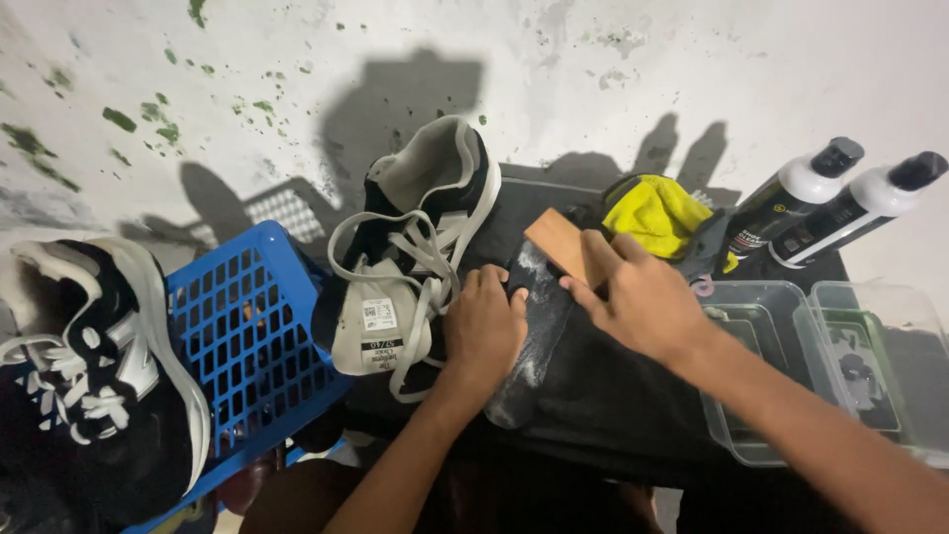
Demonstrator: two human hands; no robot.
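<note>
The left hand (482, 331) presses flat on a foamy dark insole (534, 336) lying on a black cloth. The right hand (638, 297) grips a wooden brush (559, 242) at the insole's top. A shoe (410, 247) sits just left, beside a blue basket (247, 336).
</note>
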